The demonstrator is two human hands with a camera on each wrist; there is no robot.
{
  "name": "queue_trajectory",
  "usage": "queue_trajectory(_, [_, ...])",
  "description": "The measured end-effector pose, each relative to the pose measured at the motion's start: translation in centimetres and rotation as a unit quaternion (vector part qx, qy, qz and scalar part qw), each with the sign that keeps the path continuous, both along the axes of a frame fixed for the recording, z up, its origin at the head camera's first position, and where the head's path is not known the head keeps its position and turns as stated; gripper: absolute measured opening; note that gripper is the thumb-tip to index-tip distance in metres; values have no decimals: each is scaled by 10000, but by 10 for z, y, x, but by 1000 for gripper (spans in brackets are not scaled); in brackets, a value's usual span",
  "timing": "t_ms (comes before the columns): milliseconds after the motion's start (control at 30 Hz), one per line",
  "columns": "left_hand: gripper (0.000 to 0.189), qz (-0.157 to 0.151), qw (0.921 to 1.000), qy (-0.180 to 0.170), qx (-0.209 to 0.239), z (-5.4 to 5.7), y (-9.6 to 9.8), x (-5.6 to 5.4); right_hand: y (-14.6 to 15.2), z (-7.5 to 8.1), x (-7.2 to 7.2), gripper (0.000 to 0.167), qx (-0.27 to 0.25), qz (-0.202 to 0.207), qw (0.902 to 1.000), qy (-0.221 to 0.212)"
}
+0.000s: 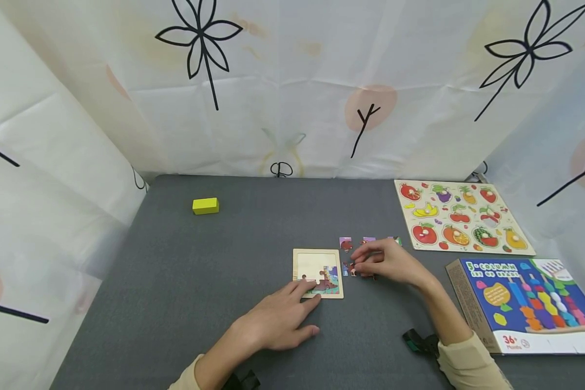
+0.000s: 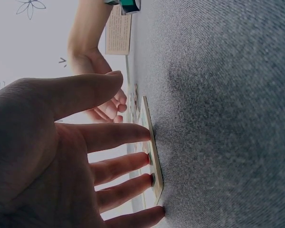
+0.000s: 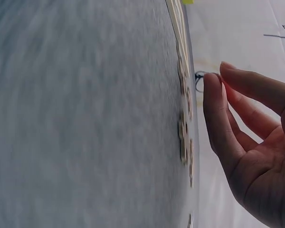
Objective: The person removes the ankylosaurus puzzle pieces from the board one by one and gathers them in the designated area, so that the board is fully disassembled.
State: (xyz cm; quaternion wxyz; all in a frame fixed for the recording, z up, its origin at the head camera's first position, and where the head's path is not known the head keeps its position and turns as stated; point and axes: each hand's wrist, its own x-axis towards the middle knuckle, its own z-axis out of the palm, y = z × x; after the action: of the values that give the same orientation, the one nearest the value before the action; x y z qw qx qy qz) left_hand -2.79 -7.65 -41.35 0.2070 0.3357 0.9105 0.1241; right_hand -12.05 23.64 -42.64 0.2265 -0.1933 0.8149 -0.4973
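Note:
A square wooden jigsaw tray [image 1: 317,257] lies on the grey table, with joined picture pieces [image 1: 330,276] in its lower right part. My left hand [image 1: 285,319] has its fingers spread, fingertips resting on the tray's near left part. In the left wrist view, the fingers [image 2: 128,133] reach the tray's edge [image 2: 154,161]. My right hand [image 1: 387,262] hovers over loose jigsaw pieces [image 1: 345,244] beside the tray. Its thumb and index finger [image 3: 249,85] are bent close together in the right wrist view, no piece showing between them. The hand partly hides several pieces.
A fruit puzzle board [image 1: 448,230] lies at the back right. In front of it is a blue toy box [image 1: 531,309]. A yellow block [image 1: 206,206] sits at the back left. Patterned white cloth [image 1: 292,97] hangs behind and on both sides of the table.

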Motion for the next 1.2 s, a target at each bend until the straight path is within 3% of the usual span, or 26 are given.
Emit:
queue_trajectory(233, [61,-3,10000,52,18,0,0,0,-20,-2,-1,28,-208,125,9995,-184])
queue_trajectory(567, [61,-40,9997,216,40,-1,0,0,-44,-6,-4,24,-114,510,9986,6])
queue_trajectory(800, [59,-59,9995,314,36,-1,0,0,-58,-5,-6,18,197,723,9964,384])
queue_trajectory(1200, [58,-66,9992,396,29,-2,1,1,-68,-3,-9,11,897,729,9919,524])
